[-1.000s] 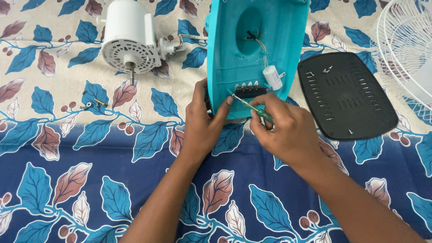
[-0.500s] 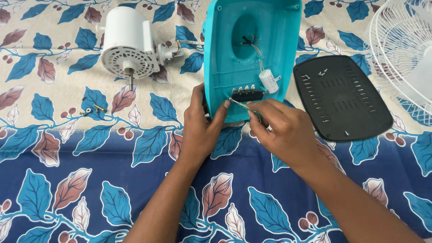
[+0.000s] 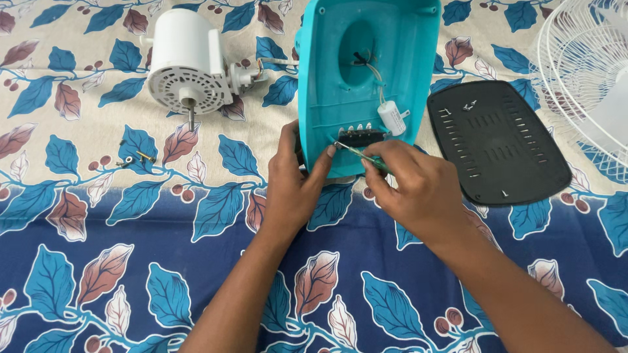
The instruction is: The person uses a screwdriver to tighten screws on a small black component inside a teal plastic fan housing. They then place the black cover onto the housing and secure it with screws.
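Little has shifted since the earlier frames; both hands stay at the near edge of the teal fan base [image 3: 366,65], and the view has drifted slightly, so everything sits a touch lower and further left in the picture. Left hand [image 3: 294,189] grips the base's lower left edge, thumb and fingers wrapped around the rim, holding it tilted up off the cloth; right hand [image 3: 415,186] is closed around a thin green-handled screwdriver [image 3: 358,155], whose metal tip touches the dark switch block [image 3: 358,136] inside the base. Just above the block a small white cylinder part [image 3: 392,117] hangs on wires that run up into the oval opening. Right of the base lies a black cover plate [image 3: 500,144], flat on the leaf-patterned cloth [image 3: 131,261], with a few small screws on it; beyond it stands a white wire fan guard [image 3: 582,72]. Left of the base rests a white fan motor [image 3: 186,65], shaft pointing toward the camera; a few loose screws [image 3: 134,158] lie on the cloth below it.
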